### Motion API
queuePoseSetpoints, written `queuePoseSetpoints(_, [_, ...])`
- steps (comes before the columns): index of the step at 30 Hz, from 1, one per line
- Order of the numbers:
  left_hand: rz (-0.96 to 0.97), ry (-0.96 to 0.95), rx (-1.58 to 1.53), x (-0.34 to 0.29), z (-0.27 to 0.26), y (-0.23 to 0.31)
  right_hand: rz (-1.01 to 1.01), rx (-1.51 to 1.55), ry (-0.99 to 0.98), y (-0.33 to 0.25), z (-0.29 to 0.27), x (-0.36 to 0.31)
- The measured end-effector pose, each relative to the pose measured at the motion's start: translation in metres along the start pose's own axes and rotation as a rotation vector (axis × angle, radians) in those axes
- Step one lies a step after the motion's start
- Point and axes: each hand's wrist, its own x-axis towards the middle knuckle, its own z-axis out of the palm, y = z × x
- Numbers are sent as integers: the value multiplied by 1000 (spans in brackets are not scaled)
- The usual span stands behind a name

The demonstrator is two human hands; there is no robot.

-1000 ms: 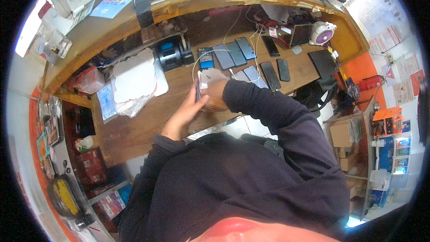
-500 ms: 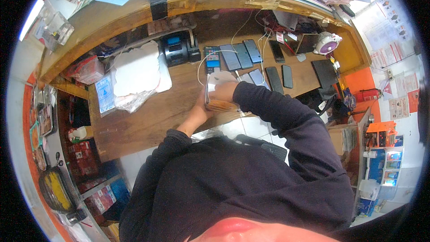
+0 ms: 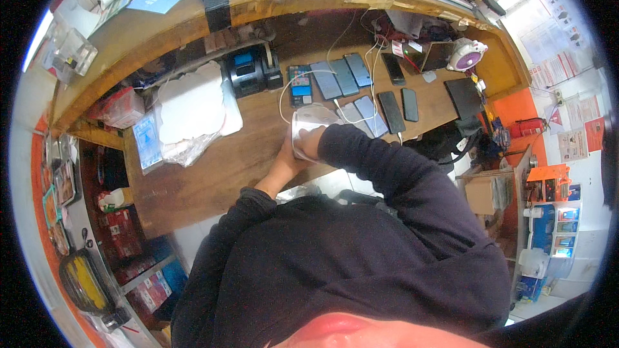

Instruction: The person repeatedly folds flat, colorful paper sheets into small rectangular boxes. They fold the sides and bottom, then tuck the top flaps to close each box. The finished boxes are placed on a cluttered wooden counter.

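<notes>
Right now both hands meet over the wooden surface [image 3: 213,174]: the left hand [image 3: 284,161] and right hand [image 3: 313,142] clamp a pale phone [image 3: 303,130], at six o'clock from the dark phones [image 3: 361,90]. Handling seems mid-step; steadiness matters.

Both hands meet at the table's [image 3: 213,174] near edge, the left hand [image 3: 284,158] and right hand [image 3: 312,142] around a phone [image 3: 303,130]. At one o'clock lie rows of phones [image 3: 361,90]; at ten o'clock a heap of wrapping [image 3: 190,109], perhaps foam; at eleven o'clock a small printer [image 3: 248,72].
</notes>
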Motion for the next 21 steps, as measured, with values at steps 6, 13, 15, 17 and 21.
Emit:
queuePoseSetpoints(6, [11,48,60,-7,-2,25,-251,86,-315,40,-12,33])
queuePoseSetpoints(13, [-76,57,87,-22,-5,50,-16,67,61,24,1,4])
queuePoseSetpoints(15, [38,41,47,-16,1,12,-58,162,23,27,1,5])
queuePoseSetpoints(17, [87,95,214,-12,-16,-5,-135,292,-38,35,-14,-1])
queuePoseSetpoints(21, [-132,478,818,-20,-126,9,-148,676,557,19,-67,-85])
